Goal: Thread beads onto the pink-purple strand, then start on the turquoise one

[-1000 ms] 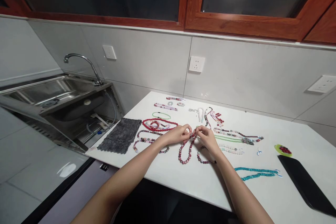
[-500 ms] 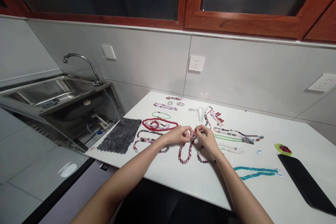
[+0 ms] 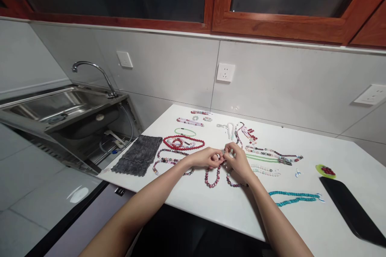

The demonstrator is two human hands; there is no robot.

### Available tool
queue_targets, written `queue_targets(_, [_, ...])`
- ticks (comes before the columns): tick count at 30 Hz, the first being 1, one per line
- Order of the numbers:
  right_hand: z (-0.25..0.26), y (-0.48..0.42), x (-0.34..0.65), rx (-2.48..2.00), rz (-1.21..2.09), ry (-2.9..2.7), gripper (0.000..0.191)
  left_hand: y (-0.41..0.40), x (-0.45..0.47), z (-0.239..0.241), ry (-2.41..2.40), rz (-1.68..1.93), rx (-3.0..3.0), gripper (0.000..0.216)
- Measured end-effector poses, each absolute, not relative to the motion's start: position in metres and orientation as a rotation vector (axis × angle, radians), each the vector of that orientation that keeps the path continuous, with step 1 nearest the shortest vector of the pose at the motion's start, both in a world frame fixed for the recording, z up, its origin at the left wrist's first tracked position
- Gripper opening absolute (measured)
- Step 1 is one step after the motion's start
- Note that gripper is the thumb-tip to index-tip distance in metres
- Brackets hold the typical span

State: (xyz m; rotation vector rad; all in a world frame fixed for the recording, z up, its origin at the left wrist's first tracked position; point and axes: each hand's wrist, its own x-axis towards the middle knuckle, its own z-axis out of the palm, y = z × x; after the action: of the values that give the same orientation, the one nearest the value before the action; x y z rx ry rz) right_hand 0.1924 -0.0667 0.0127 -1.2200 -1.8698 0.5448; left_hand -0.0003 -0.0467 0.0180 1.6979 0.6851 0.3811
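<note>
Both hands meet over the middle of the white tabletop. My left hand (image 3: 211,157) is closed in a pinch at the upper end of a dark red bead string (image 3: 212,184), whose loop hangs down onto the table. Against it, my right hand (image 3: 236,156) also pinches, at the same end of the string; what lies between its fingertips is too small to make out. Below the right hand lies another dark bead string (image 3: 235,185), partly hidden by the wrist. Left of the hands are a bright red bead necklace (image 3: 183,149) and a dark multicolored bead string (image 3: 165,161).
A grey cloth (image 3: 138,156) covers the table's left end. To the right lie light green strands (image 3: 262,158), a turquoise bead string (image 3: 295,200), a green dish (image 3: 321,172) of red beads and a black phone-like slab (image 3: 351,211). A steel sink (image 3: 60,102) stands at left.
The left fingers have curled and dipped slightly at the string's end, while the right fingers shifted a little. The bead loop stays in place.
</note>
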Motion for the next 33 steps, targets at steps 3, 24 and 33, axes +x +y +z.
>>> queue_targets(3, [0.013, -0.068, 0.192, -1.217, 0.676, -1.806, 0.004, -0.046, -0.001, 0.017, 0.764, 0.43, 1.711, 0.017])
queue_targets(24, [0.009, -0.063, 0.195, -1.13, 1.017, -1.509, 0.008, -0.039, 0.0, 0.015, 0.909, 0.817, 1.903, 0.022])
queue_targets(33, [0.013, -0.063, 0.19, -1.139, 1.062, -1.458, 0.009, -0.032, 0.007, 0.006, 0.918, 1.007, 1.87, 0.015])
